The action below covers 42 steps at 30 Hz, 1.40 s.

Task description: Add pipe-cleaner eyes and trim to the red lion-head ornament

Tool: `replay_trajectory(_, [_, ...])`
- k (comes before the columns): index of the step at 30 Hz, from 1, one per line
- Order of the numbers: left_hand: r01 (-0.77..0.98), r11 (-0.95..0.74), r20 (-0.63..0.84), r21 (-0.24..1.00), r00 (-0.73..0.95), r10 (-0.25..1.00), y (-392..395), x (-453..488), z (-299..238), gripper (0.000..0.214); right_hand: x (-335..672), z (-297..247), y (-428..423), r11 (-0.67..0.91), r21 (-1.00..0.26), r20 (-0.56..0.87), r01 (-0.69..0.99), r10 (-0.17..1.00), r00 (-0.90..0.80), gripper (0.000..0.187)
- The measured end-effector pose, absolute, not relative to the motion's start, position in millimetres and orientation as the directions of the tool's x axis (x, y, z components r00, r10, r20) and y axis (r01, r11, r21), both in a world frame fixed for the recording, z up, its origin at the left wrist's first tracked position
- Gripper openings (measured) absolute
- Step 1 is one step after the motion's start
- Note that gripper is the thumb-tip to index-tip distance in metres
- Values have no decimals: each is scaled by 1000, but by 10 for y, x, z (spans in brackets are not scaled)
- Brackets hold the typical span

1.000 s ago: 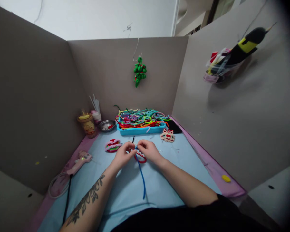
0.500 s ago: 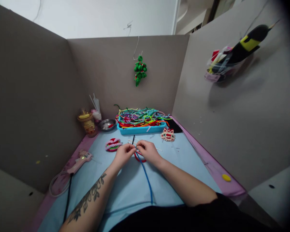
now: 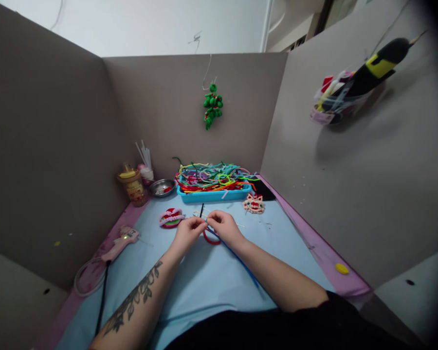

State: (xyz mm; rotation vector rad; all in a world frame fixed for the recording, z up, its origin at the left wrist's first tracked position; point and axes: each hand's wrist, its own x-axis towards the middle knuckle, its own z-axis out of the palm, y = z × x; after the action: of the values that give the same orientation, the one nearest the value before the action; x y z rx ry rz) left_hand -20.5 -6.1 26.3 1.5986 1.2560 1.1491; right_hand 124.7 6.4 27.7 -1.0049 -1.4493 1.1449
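My left hand (image 3: pixel 188 232) and my right hand (image 3: pixel 223 227) meet at the middle of the light blue mat (image 3: pixel 204 287), fingers pinched together. Both pinch a small red pipe-cleaner loop (image 3: pixel 210 238) where a long blue pipe cleaner (image 3: pixel 241 261) joins it. The blue one trails back toward me under my right forearm. A short black piece (image 3: pixel 202 210) lies just beyond my fingers.
A blue tray (image 3: pixel 213 195) heaped with coloured pipe cleaners stands at the back. Finished pieces lie at left (image 3: pixel 171 218) and right (image 3: pixel 253 204). A pink glue gun (image 3: pixel 120 243) with cord lies at left, by a jar (image 3: pixel 132 187) and metal bowl (image 3: pixel 161 188). Cardboard walls enclose the desk.
The free tail of the blue pipe cleaner has swung from straight toward me round to the right, under my right forearm. Both hands stay pinched at the red loop.
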Motion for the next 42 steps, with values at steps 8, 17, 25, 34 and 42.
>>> replay_trajectory(8, [440,-344,334,829,104,937,-109,-144,295,21,1256,288,76,99,-985,127,-140,968,-215,17])
replay_trajectory(17, [358,-286,271,889,95,958,-83,-189,322,25,1371,325,122,460,-882,416,102,863,-286,29])
replay_trajectory(25, [148,-130,112,980,124,986,-136,-159,361,31,1399,345,81,675,-688,605,265,736,-304,17])
replay_trajectory(34, [25,-49,43,998,197,979,-79,-238,289,37,1410,364,74,703,-664,630,253,709,-317,14])
replay_trajectory(42, [-49,-12,24,999,251,968,-106,-237,354,36,1450,363,78,755,-617,672,222,652,-352,14])
